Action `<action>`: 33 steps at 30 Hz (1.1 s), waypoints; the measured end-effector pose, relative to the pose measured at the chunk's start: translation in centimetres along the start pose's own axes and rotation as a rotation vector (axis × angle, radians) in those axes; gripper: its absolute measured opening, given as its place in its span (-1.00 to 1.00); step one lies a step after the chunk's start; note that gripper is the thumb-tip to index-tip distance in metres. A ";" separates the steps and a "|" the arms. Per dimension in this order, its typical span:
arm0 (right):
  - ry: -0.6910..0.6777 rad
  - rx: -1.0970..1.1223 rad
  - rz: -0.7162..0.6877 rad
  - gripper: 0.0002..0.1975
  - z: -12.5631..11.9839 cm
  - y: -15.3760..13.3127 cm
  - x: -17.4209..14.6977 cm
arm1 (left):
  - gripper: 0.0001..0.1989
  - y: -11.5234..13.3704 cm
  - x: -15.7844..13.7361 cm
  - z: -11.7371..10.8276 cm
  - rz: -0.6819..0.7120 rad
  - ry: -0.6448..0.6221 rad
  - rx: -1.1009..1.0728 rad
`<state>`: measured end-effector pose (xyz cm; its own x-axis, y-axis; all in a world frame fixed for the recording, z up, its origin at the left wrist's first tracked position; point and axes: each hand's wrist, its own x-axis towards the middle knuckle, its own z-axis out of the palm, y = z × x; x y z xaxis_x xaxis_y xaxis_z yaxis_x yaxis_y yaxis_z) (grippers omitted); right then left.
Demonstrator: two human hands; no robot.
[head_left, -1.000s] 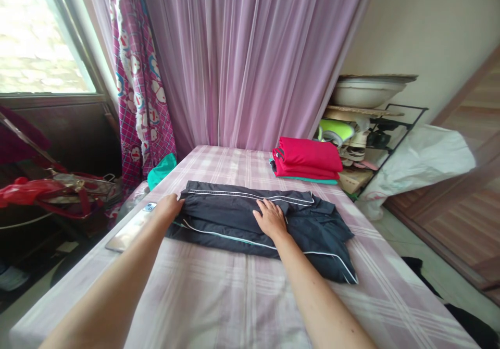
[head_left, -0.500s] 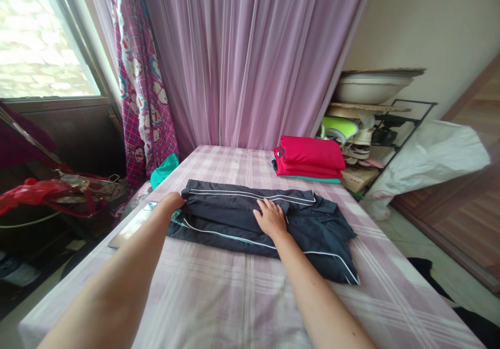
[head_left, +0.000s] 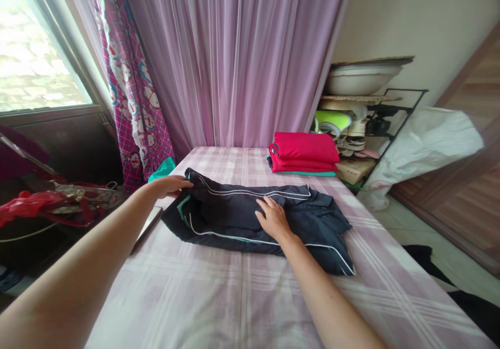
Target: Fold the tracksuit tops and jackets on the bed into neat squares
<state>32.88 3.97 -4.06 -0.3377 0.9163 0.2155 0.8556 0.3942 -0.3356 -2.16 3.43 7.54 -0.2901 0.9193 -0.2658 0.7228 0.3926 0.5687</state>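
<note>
A dark garment [head_left: 234, 211] is gripped at one end by the left hand [head_left: 171, 184]; beneath the outspread right hand [head_left: 275, 220], its middle is pressed.

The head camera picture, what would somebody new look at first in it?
Probably the bright red folded cloth, stacked toward the far right of the checked cover. Next might be the dark garment with white piping in the middle, with the left hand holding its left end and the right hand resting on it. The tall purple curtain hanging behind is striking too.
</note>
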 end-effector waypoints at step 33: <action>0.309 0.180 -0.001 -0.49 -2.7 0.2 -1.0 | -0.46 4.6 -2.2 13.9 0.561 0.142 0.442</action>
<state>34.44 2.94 -1.85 -0.1807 0.8618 0.4740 0.7632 0.4268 -0.4852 10.53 2.78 -0.10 0.1418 0.9854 0.0941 0.9636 -0.1592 0.2146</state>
